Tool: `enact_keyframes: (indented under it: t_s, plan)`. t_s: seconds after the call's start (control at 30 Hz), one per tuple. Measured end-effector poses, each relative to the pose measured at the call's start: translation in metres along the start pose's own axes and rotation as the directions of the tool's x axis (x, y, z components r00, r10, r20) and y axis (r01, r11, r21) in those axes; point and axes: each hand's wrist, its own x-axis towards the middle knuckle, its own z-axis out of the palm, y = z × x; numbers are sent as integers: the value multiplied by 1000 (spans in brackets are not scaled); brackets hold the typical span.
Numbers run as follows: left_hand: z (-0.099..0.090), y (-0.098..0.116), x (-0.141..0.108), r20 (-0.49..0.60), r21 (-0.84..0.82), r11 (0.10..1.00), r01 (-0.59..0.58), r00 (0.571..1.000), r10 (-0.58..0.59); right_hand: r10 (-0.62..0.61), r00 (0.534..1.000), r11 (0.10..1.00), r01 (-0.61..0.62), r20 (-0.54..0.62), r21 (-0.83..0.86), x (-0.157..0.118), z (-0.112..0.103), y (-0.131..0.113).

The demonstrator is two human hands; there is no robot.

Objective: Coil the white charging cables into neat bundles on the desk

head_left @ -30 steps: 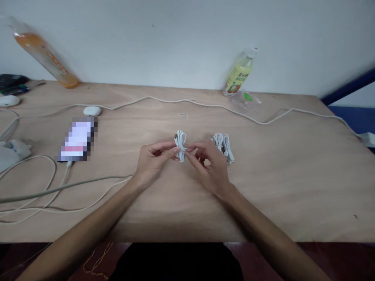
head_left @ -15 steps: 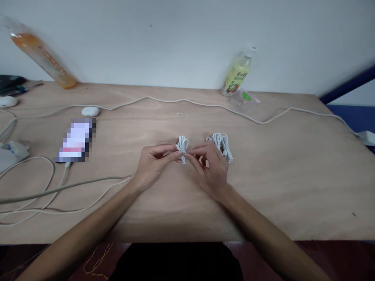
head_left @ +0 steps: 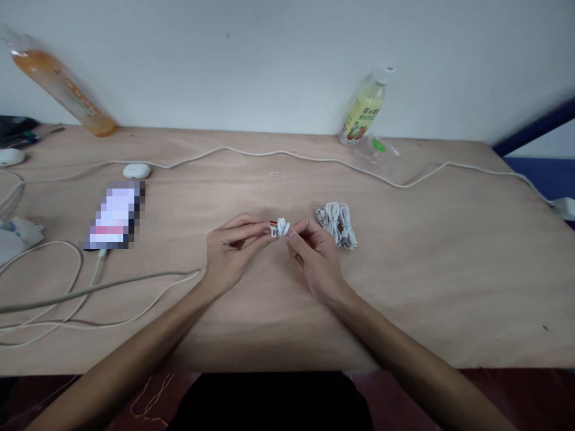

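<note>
Fingertips of both hands pinch one small coiled white cable (head_left: pixel 280 228) between them, held just above the wooden table (head_left: pixel 449 287) near its middle. The left hand (head_left: pixel 231 254) grips the coil's 9 o'clock side with thumb and forefinger, by what looks like a dark plug end; the right hand (head_left: pixel 314 257) grips its 3 o'clock side, remaining fingers curled in. Both hands are closed on the coil, neither slack.

To handle this well, I judge that the loops should be kept tight under the pinch so the bundle does not spring apart, and the wrists kept low over the board.

At 2 o'clock from the coil, just beside the right hand, lies a second bundled white cable (head_left: pixel 336 222), apart from the fingers. Farther toward 12 o'clock a long white cord (head_left: pixel 251 153) snakes across the table, with a tiny wire tie (head_left: pixel 279 175) before it. A yellow drink bottle (head_left: pixel 363 111) stands at 1 o'clock by the wall; an orange drink bottle (head_left: pixel 63 87) leans at 10 o'clock. A phone (head_left: pixel 114 216) with its charging lead (head_left: pixel 101 260) sits at 9 o'clock, loose cords (head_left: pixel 67 299) trailing at 8 o'clock.

Bare board lies open toward 4 and 5 o'clock, as far as the near edge.
</note>
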Motion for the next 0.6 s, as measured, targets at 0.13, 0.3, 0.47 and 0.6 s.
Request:
enact_keyframes:
  t_s: [0.13,0.3,0.47,0.6]
  plan:
    - [-1,-5,-2,-11,70,995,-73,997,73,195,979,969,-202,62,142,2,-1,-6]
    - [2,-1,-2,-3,93,996,-3,1000,3,314,942,913,-334,119,235,3,-3,-14]
    - [4,5,1,-26,-16,988,155,987,-156,312,941,915,-336,134,226,4,-4,-16]
    - [5,6,4,23,-136,946,294,956,-294,221,968,953,-240,117,187,5,-5,-14]
